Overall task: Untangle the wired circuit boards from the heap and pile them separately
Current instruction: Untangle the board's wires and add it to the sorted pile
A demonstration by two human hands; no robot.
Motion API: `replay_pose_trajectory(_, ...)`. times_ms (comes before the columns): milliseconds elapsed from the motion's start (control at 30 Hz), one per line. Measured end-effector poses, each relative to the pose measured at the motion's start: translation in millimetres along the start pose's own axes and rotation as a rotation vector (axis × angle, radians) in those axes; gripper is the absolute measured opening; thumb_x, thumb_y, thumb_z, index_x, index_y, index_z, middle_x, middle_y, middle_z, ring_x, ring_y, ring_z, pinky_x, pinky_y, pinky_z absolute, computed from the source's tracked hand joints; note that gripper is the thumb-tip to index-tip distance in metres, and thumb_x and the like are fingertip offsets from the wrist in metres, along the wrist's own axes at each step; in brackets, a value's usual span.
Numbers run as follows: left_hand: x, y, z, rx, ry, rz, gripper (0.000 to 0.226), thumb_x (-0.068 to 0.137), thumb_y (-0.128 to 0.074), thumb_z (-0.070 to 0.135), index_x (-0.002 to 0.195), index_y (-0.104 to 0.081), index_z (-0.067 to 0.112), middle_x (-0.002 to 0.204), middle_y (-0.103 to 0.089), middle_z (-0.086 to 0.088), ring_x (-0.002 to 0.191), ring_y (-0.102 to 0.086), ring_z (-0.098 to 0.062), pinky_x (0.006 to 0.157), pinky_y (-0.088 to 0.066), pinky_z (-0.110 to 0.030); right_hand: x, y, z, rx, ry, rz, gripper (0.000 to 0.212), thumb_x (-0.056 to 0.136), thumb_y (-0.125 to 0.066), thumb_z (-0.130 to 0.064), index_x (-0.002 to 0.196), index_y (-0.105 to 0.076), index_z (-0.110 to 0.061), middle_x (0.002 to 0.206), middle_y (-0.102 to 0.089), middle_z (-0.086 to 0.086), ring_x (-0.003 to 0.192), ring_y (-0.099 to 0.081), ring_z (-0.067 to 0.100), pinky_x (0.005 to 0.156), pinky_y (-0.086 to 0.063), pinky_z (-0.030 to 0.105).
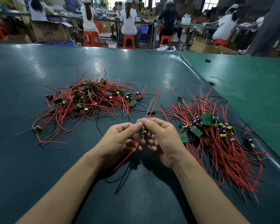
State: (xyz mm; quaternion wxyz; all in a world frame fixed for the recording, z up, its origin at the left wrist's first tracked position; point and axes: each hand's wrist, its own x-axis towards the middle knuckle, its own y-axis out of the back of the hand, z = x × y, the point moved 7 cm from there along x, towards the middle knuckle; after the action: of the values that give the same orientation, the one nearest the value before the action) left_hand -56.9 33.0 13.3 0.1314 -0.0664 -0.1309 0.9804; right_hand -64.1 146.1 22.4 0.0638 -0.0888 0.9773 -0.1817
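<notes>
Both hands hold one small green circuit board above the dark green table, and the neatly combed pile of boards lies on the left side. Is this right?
Not quite. The head view shows the neatly combed pile of boards on the right side; the tangled heap lies left. Both hands, left and right, do hold one small green circuit board above the dark green table.

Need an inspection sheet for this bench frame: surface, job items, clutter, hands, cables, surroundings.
Surface: dark green mat, glossy with light reflections; a lighter green mat adjoins on the right.
Job's things: tangled heap at centre left; sorted pile on the right, wires roughly parallel; one circuit board held between both hands.
Clutter: small black object on the lighter mat; stray board between the piles.
Grippers: left hand and right hand both pinch the board.
Cables: its red wires rise away from the hands, others trail toward the person.
Surroundings: seated workers at benches behind, red stools, cardboard boxes.
</notes>
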Motion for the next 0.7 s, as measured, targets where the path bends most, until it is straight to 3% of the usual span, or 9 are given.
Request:
replay_pose_trajectory(67, -0.4, -0.4, 0.1, -0.002, -0.022, -0.001, 0.024, 0.07, -0.077, 0.037, 0.063, -0.062, 0.019, 0.059, -0.057, -0.004, 0.053, -0.055, -0.017, 0.052, -0.045, -0.024, 0.6, 0.5, 0.4, 0.004, -0.011, -0.006, 0.01, 0.089, -0.064, -0.011, 0.085, -0.073, -0.011, 0.057, -0.047, 0.001, 0.039, -0.035, 0.007, 0.034, -0.027, 0.015)
replay_pose_trajectory(233, -0.4, -0.7, -2.5, -0.002, -0.019, -0.003, 0.041, 0.067, -0.079, 0.031, 0.091, -0.063, 0.001, 0.085, -0.055, -0.026, 0.065, -0.054, -0.025, 0.055, -0.048, -0.028, -0.8, -3.1, 2.8, -0.031, -0.048, -0.056, 0.014, 0.088, -0.066, -0.021, 0.082, -0.078, -0.016, 0.063, -0.05, 0.007, 0.044, -0.038, 0.01, 0.038, -0.029, 0.015)
replay_pose_trajectory(333, -2.2, -5.1, -2.0, 0.049, -0.033, -0.019, 0.031, 0.067, -0.074, 0.034, 0.082, -0.067, 0.008, 0.075, -0.057, -0.019, 0.059, -0.054, -0.023, 0.054, -0.047, -0.028, -0.7, 1.4, 2.9, -0.107, -0.041, -0.033, 0.013, 0.086, -0.069, -0.021, 0.079, -0.077, -0.013, 0.061, -0.063, 0.0, 0.042, -0.045, 0.007, 0.04, -0.034, 0.014)
replay_pose_trajectory(433, -3.5, -8.7, -2.1, 0.122, -0.064, -0.044, 0.044, 0.072, -0.071, 0.038, 0.092, -0.066, -0.001, 0.08, -0.057, -0.022, 0.06, -0.053, -0.023, 0.056, -0.048, -0.03, 1.1, 5.2, 3.8, -0.073, -0.061, -0.005, 0.022, 0.093, -0.061, -0.014, 0.077, -0.075, -0.011, 0.049, -0.054, -0.003, 0.035, -0.041, 0.003, 0.036, -0.035, 0.013)
replay_pose_trajectory(567, -4.8, -4.9, 1.8, 0.121, -0.097, 0.005, 0.025, 0.071, -0.073, 0.035, 0.072, -0.062, 0.012, 0.067, -0.057, -0.012, 0.055, -0.052, -0.021, 0.056, -0.044, -0.03, -0.9, -0.8, 4.0, -0.034, -0.057, -0.064, 0.018, 0.089, -0.066, -0.021, 0.085, -0.071, -0.005, 0.054, -0.058, 0.002, 0.041, -0.049, 0.011, 0.041, -0.041, 0.018)
replay_pose_trajectory(633, -3.5, -2.9, 1.1, 0.129, -0.098, 0.017, 0.02, 0.069, -0.073, 0.033, 0.063, -0.061, 0.018, 0.06, -0.058, -0.007, 0.058, -0.053, -0.023, 0.055, -0.041, -0.029, 0.4, 3.9, 2.4, -0.192, 0.007, -0.022, 0.025, 0.082, -0.073, -0.029, 0.083, -0.071, -0.004, 0.056, -0.05, 0.005, 0.042, -0.039, 0.012, 0.042, -0.032, 0.018)
replay_pose_trajectory(700, -2.7, -3.1, 0.3, 0.177, -0.106, 0.02, 0.023, 0.07, -0.073, 0.031, 0.064, -0.057, 0.014, 0.055, -0.061, -0.006, 0.052, -0.055, -0.021, 0.047, -0.041, -0.022, 1.9, 12.0, -2.5, -0.315, 0.073, 0.054, 0.02, 0.087, -0.071, -0.021, 0.076, -0.073, -0.005, 0.052, -0.042, 0.006, 0.041, -0.031, 0.011, 0.041, -0.023, 0.017)
